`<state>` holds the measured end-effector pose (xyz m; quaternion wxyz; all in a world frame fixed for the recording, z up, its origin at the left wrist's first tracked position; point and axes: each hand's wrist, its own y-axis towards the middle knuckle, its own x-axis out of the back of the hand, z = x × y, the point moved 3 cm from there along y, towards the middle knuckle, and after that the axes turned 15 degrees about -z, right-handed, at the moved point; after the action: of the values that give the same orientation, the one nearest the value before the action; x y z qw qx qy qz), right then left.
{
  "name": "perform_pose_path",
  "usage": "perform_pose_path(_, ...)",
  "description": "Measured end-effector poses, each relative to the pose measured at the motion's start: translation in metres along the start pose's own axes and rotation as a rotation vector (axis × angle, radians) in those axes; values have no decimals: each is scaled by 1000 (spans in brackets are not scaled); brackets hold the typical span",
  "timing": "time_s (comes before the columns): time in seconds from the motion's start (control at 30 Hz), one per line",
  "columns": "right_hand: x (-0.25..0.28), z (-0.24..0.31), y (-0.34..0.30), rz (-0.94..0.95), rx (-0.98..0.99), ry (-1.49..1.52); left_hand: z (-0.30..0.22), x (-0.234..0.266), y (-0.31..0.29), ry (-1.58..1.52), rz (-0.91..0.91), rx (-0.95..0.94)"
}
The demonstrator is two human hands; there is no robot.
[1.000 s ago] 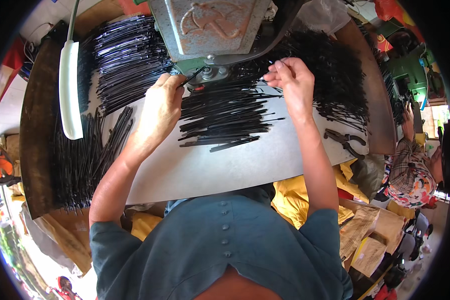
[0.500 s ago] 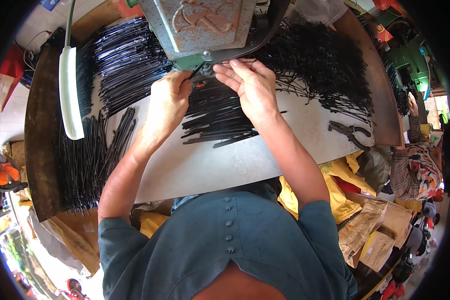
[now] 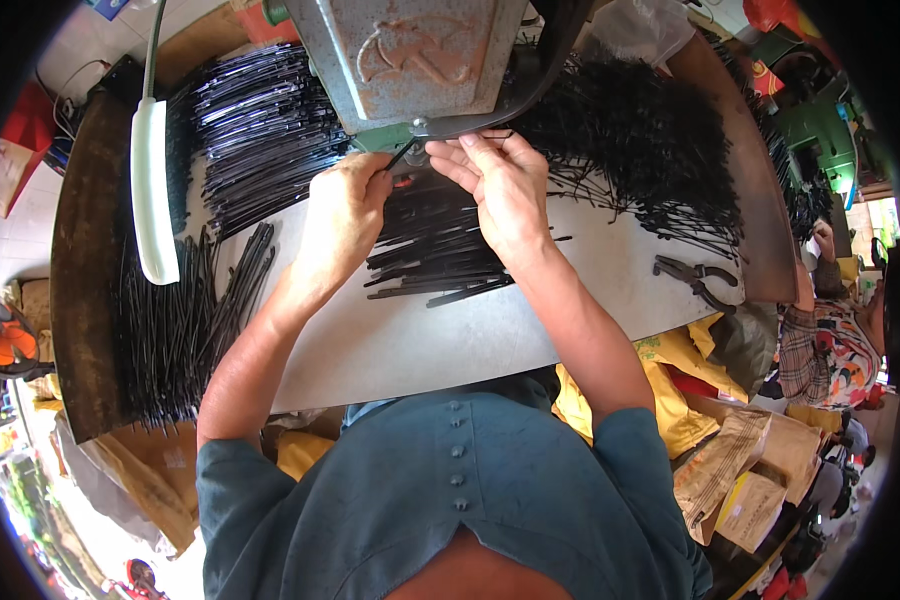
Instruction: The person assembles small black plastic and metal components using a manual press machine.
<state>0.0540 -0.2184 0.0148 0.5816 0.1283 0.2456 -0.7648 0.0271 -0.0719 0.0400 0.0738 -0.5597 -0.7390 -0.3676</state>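
My left hand (image 3: 345,215) is closed in a pinch on a thin black umbrella rib (image 3: 401,154), whose far end reaches under the machine head. My right hand (image 3: 510,195) holds another slim dark rib (image 3: 494,136) between thumb and fingertips, just right of the same spot. Above both hands stands a worn grey-green machine (image 3: 410,60) with a raised umbrella emblem. Where the two ribs meet is too small and shadowed to make out. Beneath my hands lies a loose bunch of black ribs (image 3: 435,245) on the pale metal tabletop (image 3: 410,345).
Dense rib piles lie at the back left (image 3: 260,120), front left (image 3: 165,330) and right (image 3: 650,130). Pliers (image 3: 695,280) rest near the right edge. A white lamp (image 3: 152,195) hangs at left. Yellow sacks (image 3: 670,385) sit below the table. Another person (image 3: 830,345) is at far right.
The whole view has shifted slightly, with the machine a little lower in the picture. Both hands keep nearly the same pose by the machine head.
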Motion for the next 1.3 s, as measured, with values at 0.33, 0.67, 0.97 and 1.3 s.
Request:
perform_pose_path(0.33,-1,-1,1,-7,3,1,4,0,-1,29,-5,-70)
perform_pose_path(0.67,1,-4,2,-38,4,16,-7,-3,-7,464,75,-257)
perform_pose_path(0.97,9,4,-2,36,-211,80,-7,-8,-4,-501,187,719)
perform_pose_path(1.3,23,26,-36,51,-116,-101,-18,-20,-30,-1122,183,1039)
